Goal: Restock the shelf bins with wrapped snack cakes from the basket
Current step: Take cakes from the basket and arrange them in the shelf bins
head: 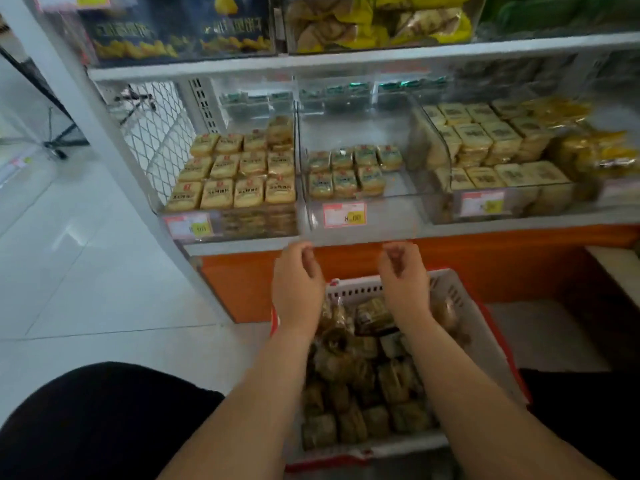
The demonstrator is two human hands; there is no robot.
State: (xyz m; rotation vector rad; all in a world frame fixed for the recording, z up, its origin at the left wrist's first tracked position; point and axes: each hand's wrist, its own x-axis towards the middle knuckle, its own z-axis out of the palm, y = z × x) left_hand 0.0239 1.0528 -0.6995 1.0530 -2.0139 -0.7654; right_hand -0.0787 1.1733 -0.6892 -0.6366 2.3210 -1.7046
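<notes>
A white and red basket (457,306) on the floor below me holds several wrapped snack cakes (360,382). Above it, the clear middle shelf bin (398,209) holds several green-labelled cakes (346,171) and is partly bare. The left bin (180,216) is packed with yellow cakes (242,171). My left hand (298,282) and my right hand (403,278) hover side by side over the basket's far end, just below the middle bin's front. The fingers of both hang loosely curled and hold nothing.
A right bin (561,206) is full of pale yellow cakes. An orange base panel (485,265) runs under the shelf. An upper shelf (346,60) carries more snack boxes. White tiled floor (86,271) lies to the left. My dark knee (104,420) is at lower left.
</notes>
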